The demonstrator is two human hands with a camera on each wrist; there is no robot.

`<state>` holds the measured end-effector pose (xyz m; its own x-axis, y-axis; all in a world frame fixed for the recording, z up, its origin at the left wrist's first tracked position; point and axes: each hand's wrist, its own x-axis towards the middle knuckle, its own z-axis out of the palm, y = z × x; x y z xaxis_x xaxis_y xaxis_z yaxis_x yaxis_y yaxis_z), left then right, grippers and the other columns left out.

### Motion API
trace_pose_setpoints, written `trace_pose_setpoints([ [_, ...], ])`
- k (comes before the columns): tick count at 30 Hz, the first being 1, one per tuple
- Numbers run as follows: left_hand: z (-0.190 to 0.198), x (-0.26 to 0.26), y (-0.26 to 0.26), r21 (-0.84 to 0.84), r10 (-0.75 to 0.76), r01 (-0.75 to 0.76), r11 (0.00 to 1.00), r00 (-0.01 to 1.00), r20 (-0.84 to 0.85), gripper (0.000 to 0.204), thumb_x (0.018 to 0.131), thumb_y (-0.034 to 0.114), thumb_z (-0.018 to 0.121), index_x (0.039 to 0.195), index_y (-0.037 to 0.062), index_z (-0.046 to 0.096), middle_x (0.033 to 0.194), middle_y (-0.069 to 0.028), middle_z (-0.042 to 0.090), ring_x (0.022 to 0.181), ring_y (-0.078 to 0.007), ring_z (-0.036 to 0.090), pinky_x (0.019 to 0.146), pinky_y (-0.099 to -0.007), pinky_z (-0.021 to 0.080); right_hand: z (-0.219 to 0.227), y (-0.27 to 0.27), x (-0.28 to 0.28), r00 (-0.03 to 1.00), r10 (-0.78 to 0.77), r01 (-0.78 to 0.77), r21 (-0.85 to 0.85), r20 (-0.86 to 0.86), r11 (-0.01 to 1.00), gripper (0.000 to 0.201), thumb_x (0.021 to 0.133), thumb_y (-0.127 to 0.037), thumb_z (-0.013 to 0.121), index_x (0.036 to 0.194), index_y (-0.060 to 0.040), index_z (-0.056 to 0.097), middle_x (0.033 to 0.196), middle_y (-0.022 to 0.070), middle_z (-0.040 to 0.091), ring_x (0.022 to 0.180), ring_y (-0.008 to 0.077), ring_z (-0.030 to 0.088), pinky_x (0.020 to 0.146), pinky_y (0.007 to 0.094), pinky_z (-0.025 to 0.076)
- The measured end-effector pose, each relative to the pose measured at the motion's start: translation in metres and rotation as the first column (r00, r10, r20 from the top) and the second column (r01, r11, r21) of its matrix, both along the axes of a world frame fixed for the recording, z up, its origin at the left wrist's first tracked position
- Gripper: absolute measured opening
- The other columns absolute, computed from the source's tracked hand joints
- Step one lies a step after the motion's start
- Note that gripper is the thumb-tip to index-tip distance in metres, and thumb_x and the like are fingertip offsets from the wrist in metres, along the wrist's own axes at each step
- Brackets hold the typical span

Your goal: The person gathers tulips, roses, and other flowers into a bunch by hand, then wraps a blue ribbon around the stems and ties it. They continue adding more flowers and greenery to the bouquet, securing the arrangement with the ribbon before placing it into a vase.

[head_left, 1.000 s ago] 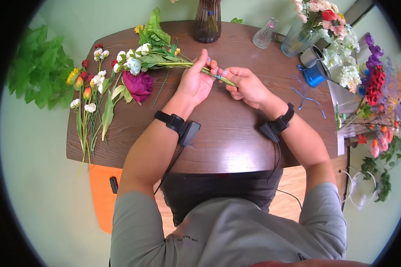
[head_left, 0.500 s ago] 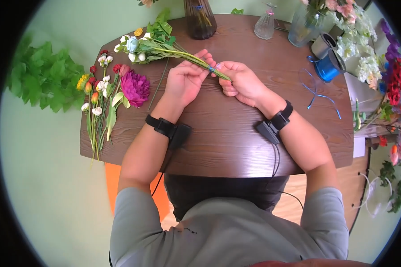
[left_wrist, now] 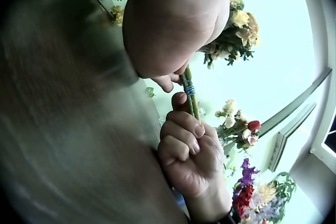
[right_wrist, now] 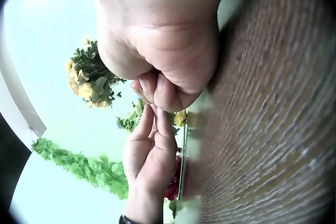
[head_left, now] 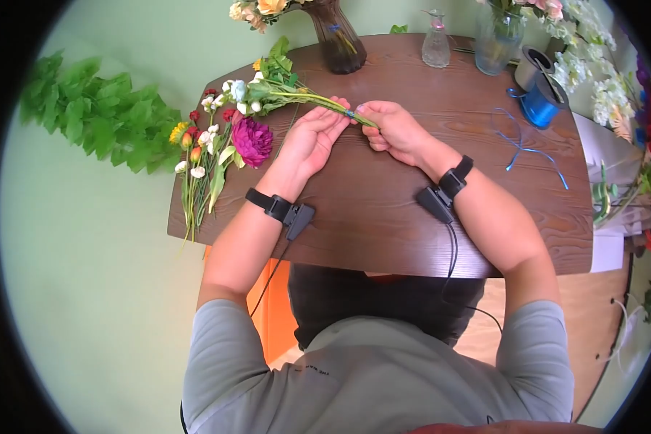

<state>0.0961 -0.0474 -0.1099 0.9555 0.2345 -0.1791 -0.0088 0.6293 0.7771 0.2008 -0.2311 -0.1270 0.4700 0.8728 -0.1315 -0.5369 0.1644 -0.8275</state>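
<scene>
A bunch of artificial flowers (head_left: 304, 95), with white blooms and one pale blue, slants over the table toward the back left. Blue wire (left_wrist: 189, 90) is wound round its green stems. My right hand (head_left: 398, 134) grips the stem ends just below the wire, fingers curled and thumb on top. My left hand (head_left: 311, 143) lies palm up under the stems above the wire, its fingers nearly straight and touching them. In the right wrist view the left palm (right_wrist: 152, 163) shows, while the right fingers hide the stems.
Loose flowers, including a purple peony (head_left: 252, 142), lie at the table's left. A spool of blue wire (head_left: 541, 105) stands at the right beside a cut blue piece (head_left: 517, 145). A brown vase (head_left: 336, 40), small glass bottle (head_left: 435, 43) and clear vase (head_left: 495, 43) line the back.
The left thumb has come down off the stems, and that hand has turned palm up with straighter fingers. The right hand keeps its grip on the stem ends. The head view has shifted.
</scene>
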Motion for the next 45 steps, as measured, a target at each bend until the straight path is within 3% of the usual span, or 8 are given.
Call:
trace_pose_setpoints([
  [16,-0.002,-0.023,0.001,-0.067,0.125,-0.134,0.989,0.984,-0.123,0.021,0.103,0.003,0.061,0.122,-0.0047,0.06,0.123,-0.0146,0.068,0.12,-0.0261,0.067,0.112,-0.0397,0.054,-0.002,0.007,-0.021,0.988,0.062,-0.052,0.074,-0.144,0.996,0.017,0.111,-0.02,0.052,0.104,-0.0072,0.059,0.068,-0.0051,0.046,0.051,0.0047,0.035,0.046,0.0215,0.029],
  [25,0.016,-0.043,-0.012,0.198,0.185,-0.144,0.97,0.962,-0.203,0.038,0.1,0.006,0.068,0.134,-0.0005,0.05,0.12,-0.0123,0.071,0.109,-0.0204,0.07,0.099,-0.0345,0.057,0.0,0.006,-0.022,0.99,0.051,-0.042,0.077,-0.129,0.996,0.021,0.112,-0.022,0.051,0.104,-0.0056,0.062,0.066,-0.0052,0.045,0.051,0.0048,0.033,0.046,0.022,0.028],
  [28,0.022,-0.049,-0.022,0.419,0.309,-0.208,0.884,0.933,-0.187,0.039,0.096,0.003,0.073,0.129,0.0002,0.051,0.113,-0.0118,0.074,0.101,-0.0212,0.073,0.095,-0.0322,0.057,0.0,0.005,-0.022,0.997,0.036,-0.032,0.054,-0.065,0.998,0.022,0.112,-0.021,0.049,0.105,-0.004,0.06,0.068,-0.004,0.048,0.053,0.0049,0.034,0.047,0.0227,0.028],
  [31,0.02,-0.052,-0.022,0.757,0.359,-0.28,0.591,0.931,0.064,0.041,0.093,0.001,0.076,0.127,0.0008,0.051,0.106,-0.0118,0.077,0.099,-0.02,0.074,0.089,-0.0308,0.057,0.0,0.008,-0.024,0.999,0.03,-0.03,-0.005,-0.016,1.0,0.02,0.112,-0.021,0.05,0.104,-0.0056,0.06,0.068,-0.0043,0.048,0.053,0.0049,0.035,0.047,0.0229,0.028],
  [33,0.026,-0.057,-0.021,0.944,0.244,-0.303,0.127,0.932,0.267,0.041,0.094,0.001,0.075,0.127,0.0012,0.051,0.103,-0.0115,0.077,0.099,-0.019,0.074,0.086,-0.0309,0.057,0.002,0.008,-0.027,0.999,0.036,-0.036,-0.024,-0.003,0.999,0.021,0.112,-0.023,0.052,0.105,-0.006,0.061,0.068,-0.005,0.047,0.054,0.0048,0.034,0.047,0.0227,0.028],
  [35,0.029,-0.059,-0.017,0.881,0.023,-0.381,-0.281,0.915,0.403,0.039,0.095,0.003,0.073,0.127,0.0018,0.052,0.102,-0.0113,0.077,0.101,-0.0169,0.075,0.084,-0.0314,0.058,0.003,0.008,-0.028,0.999,0.049,-0.048,-0.032,0.013,0.998,0.021,0.112,-0.024,0.052,0.104,-0.0063,0.061,0.068,-0.0053,0.046,0.054,0.0047,0.034,0.048,0.0226,0.028],
  [41,0.03,-0.056,-0.013,0.973,-0.017,-0.23,0.028,0.973,0.231,0.034,0.096,-0.002,0.07,0.125,0.0023,0.052,0.113,-0.0129,0.073,0.105,-0.0179,0.073,0.09,-0.0317,0.056,0.001,0.006,-0.028,0.986,0.119,-0.116,-0.029,0.115,0.993,0.02,0.11,-0.021,0.054,0.101,-0.0063,0.064,0.074,-0.0016,0.057,0.056,0.0055,0.044,0.049,0.0227,0.035],
  [45,0.022,-0.055,-0.001,0.975,0.001,-0.125,0.185,0.992,0.127,0.034,0.097,-0.002,0.068,0.126,0.0023,0.05,0.104,-0.0081,0.07,0.105,-0.0158,0.07,0.095,-0.0308,0.053,-0.007,0.01,-0.028,0.974,0.091,-0.087,-0.029,0.207,0.996,0.021,0.107,-0.02,0.06,0.099,-0.0028,0.07,0.08,0.0015,0.065,0.061,0.0075,0.055,0.054,0.0226,0.046],
])
